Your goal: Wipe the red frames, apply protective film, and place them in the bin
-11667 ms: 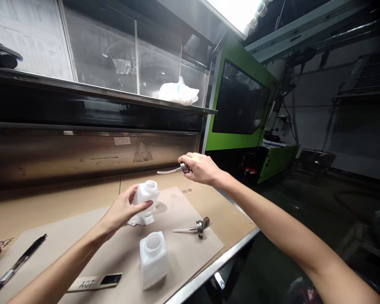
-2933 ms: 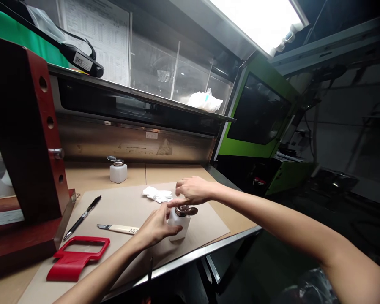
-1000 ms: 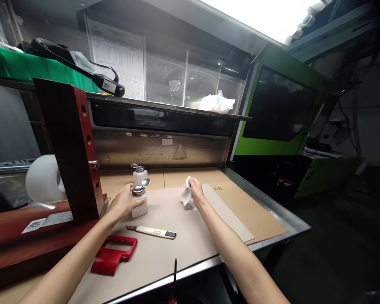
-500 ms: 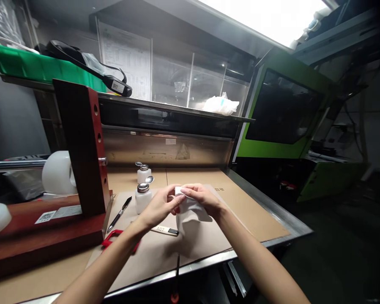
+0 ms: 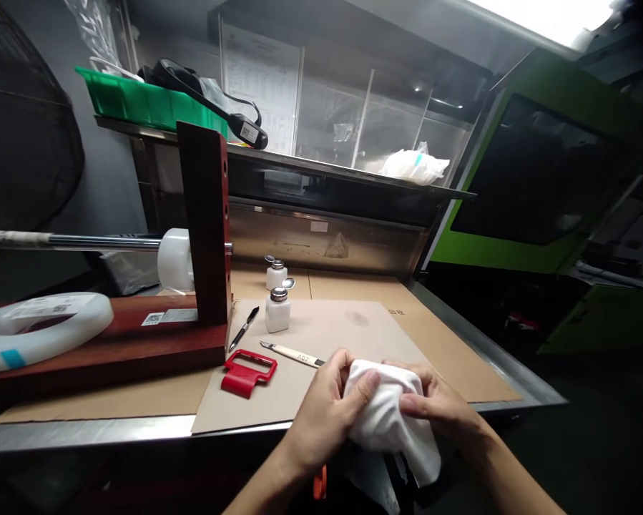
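Note:
A white cloth (image 5: 390, 411) hangs bunched between my two hands, just in front of the bench edge. My left hand (image 5: 329, 411) grips its left side with the thumb on top. From the right, my right hand (image 5: 433, 400) pinches the cloth between thumb and fingers. Whether anything lies inside the folds is hidden. Behind my left hand, a craft knife (image 5: 294, 355) with a pale handle marked A07 lies on the cardboard sheet (image 5: 321, 322). A red plastic part (image 5: 249, 373) with a rectangular opening rests to its left.
Two white pump bottles (image 5: 277, 315) with raised metal lids stand at the back. A black pen (image 5: 244, 329) lies beside the dark red wooden stand (image 5: 206, 229), which carries a metal rod and rolls. Above runs a shelf (image 5: 347, 168) with a green tray (image 5: 149, 104).
My hands and the cloth have come closer to me and down to the right, off the cardboard. The view has swung left, and the red part and knife are now uncovered.

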`<action>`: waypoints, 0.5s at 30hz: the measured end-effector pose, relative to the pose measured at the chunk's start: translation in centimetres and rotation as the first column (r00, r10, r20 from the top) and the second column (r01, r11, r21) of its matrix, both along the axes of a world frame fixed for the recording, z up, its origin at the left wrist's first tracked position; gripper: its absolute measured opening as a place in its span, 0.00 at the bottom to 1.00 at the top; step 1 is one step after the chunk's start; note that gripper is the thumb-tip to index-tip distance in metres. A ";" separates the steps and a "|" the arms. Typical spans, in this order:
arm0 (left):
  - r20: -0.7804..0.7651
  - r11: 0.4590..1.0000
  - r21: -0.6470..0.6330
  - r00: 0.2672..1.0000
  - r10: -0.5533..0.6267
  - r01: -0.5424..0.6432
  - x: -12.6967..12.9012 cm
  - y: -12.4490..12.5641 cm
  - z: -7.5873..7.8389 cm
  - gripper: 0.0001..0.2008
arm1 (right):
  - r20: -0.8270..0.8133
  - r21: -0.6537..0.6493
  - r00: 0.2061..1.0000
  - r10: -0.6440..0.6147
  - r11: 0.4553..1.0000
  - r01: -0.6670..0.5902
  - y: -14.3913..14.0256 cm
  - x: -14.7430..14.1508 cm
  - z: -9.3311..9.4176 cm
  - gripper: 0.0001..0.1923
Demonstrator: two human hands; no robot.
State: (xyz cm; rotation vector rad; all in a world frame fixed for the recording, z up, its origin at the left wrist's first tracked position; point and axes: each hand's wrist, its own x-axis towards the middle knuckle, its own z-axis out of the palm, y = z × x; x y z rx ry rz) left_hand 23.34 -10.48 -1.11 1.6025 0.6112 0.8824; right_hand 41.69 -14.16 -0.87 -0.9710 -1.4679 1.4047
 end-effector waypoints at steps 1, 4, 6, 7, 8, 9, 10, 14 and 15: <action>-0.020 1.000 0.002 1.000 0.010 -0.010 -0.1 -0.4 -0.5 0.20 | -0.109 -0.020 0.991 -0.071 0.997 0.069 -0.4 -0.5 -0.5 0.16; -0.156 0.987 0.075 0.976 0.152 -0.142 -1.9 -0.6 -1.9 0.20 | -0.314 -0.134 0.900 -0.302 0.953 0.273 -0.7 -1.9 -1.4 0.16; -0.276 0.922 0.188 0.882 0.381 -0.339 -4.3 0.1 -2.8 0.22 | -0.309 -0.175 0.856 -0.414 0.910 0.377 0.0 -2.7 -1.4 0.17; -0.328 0.858 0.259 0.795 0.511 -0.444 -5.7 0.6 -3.2 0.24 | -0.293 -0.180 0.842 -0.452 0.892 0.416 0.6 -2.9 -1.2 0.16; -0.369 0.786 0.331 0.695 0.617 -0.522 -7.1 1.2 -3.7 0.25 | -0.282 -0.179 0.830 -0.481 0.876 0.447 1.4 -3.1 -1.0 0.16; -0.402 0.728 0.396 0.607 0.686 -0.560 -8.5 1.8 -4.1 0.26 | -0.282 -0.161 0.809 -0.515 0.857 0.489 2.3 -3.2 -0.7 0.15; -0.434 0.687 0.449 0.533 0.727 -0.571 -9.6 2.3 -4.5 0.27 | -0.296 -0.128 0.780 -0.551 0.832 0.539 3.3 -3.3 -0.4 0.15; -0.549 0.652 0.563 0.361 0.754 -0.508 -11.8 3.6 -5.9 0.30 | -0.358 0.071 0.693 -0.626 0.722 0.688 8.0 -3.9 0.4 0.14; -0.566 0.654 0.578 0.337 0.752 -0.489 -11.7 3.7 -6.2 0.30 | -0.350 0.115 0.696 -0.627 0.709 0.696 9.2 -4.2 0.5 0.13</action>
